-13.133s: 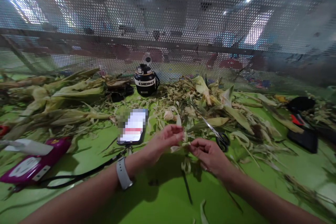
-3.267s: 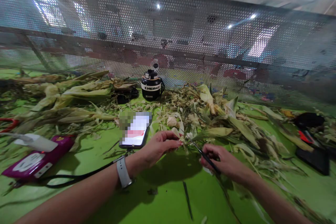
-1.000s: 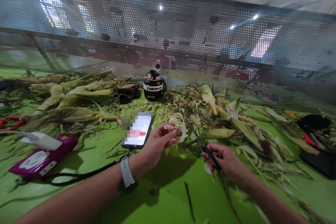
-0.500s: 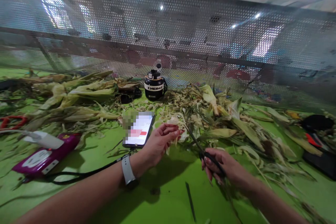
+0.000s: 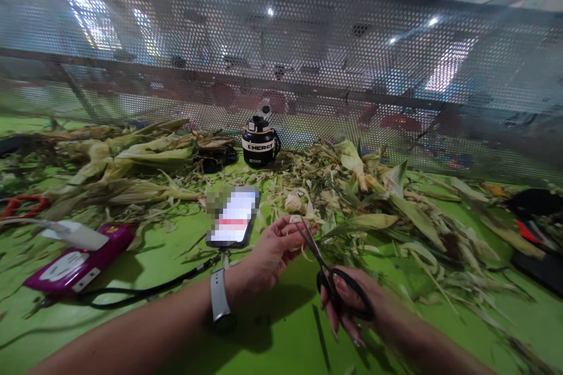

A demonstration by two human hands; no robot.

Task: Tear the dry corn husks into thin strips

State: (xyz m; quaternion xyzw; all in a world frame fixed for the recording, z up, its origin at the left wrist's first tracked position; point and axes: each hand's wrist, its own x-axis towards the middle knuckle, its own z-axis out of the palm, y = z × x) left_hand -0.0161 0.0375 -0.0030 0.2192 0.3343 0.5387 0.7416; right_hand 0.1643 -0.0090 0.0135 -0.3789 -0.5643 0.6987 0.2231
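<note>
1. Scissors (image 5: 322, 269) with black handles sit in the right hand (image 5: 354, 299), right of centre and near; its fingers are curled through and around the loops, and the blades stand slightly parted.
2. Their tips point far and left, reaching the fingertips of the left hand (image 5: 270, 249); whether they touch what it holds cannot be told.
3. Thumb and fingers of that left hand are pinched together on a small pale husk piece (image 5: 296, 219), while a grey-strapped watch (image 5: 219, 296) circles the wrist.
4. Just beyond those fingertips, a pale rounded lump (image 5: 294, 202) lies on the green worktop (image 5: 169, 241).
5. Left of the left hand is a phone (image 5: 237, 217), its screen lit; farther left and nearer stands a purple power strip (image 5: 94, 261) with a white charger (image 5: 79, 235) plugged in.
6. Corn husks spread in a left heap (image 5: 145, 155) and a right heap (image 5: 373, 222), with a black bottle (image 5: 258, 149) between them on the far side.
</note>
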